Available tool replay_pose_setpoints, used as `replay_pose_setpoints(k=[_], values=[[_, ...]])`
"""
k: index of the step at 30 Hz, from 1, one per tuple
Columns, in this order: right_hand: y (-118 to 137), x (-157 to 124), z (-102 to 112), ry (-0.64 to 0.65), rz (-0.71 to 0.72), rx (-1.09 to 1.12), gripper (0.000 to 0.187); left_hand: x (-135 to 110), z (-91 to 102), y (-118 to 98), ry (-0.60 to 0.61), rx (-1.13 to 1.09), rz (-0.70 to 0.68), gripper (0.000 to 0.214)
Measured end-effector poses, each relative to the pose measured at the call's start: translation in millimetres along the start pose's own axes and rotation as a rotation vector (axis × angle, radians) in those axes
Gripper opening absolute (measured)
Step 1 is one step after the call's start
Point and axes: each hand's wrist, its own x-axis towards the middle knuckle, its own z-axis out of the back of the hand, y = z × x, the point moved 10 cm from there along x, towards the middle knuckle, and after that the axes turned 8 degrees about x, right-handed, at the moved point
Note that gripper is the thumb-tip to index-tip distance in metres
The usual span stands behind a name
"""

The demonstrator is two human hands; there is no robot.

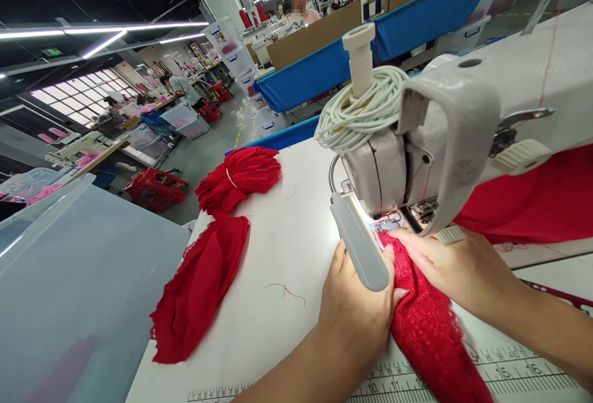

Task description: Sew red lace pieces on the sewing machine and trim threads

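Observation:
A strip of red lace (428, 329) runs from the front table edge up under the head of a white sewing machine (445, 118). My left hand (356, 310) lies on the lace's left edge just below the machine's grey lamp bar (359, 242), fingers curled and pressing the fabric. My right hand (451, 264) rests on the lace's right side by the needle area, fingers stretched toward the presser foot. The needle itself is hidden behind the machine's guard.
A loose pile of red fabric (201, 285) and a tied red bundle (238, 180) lie at the left of the white table (287, 248). More red cloth (532, 196) hangs behind the machine. A translucent bin (69, 279) stands left. Other workers sit at distant stations.

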Motion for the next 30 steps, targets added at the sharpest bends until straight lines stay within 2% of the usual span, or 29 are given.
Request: replay_pose_setpoints(k=[3, 9, 13, 20, 26, 30], values=[[-1, -1, 0, 0.005, -0.019, 0.004, 0.032, -1, -1.1, -1, 0.016, -0.019, 0.013, 0.029], [8, 0, 9, -0.052, 0.044, -0.010, 0.032, -4, -3.7, -1, 0.039, -0.033, 0.037, 0.033], [10, 1, 7, -0.038, 0.056, -0.015, 0.034, -7, -3.8, -2, 0.012, 0.001, 0.015, 0.036], [-3, 3, -1, 0.012, -0.059, 0.053, 0.033, -7, -0.2, 1, -0.074, -0.041, 0.044, 0.035], [-10, 4, -10, 0.129, -0.151, 0.082, 0.027, -4, -3.3, 8, 0.005, -0.099, 0.122, 0.042], [-12, 5, -11, 0.142, -0.178, 0.085, 0.025, -4, -5.7, 7, -0.003, -0.091, 0.106, 0.043]])
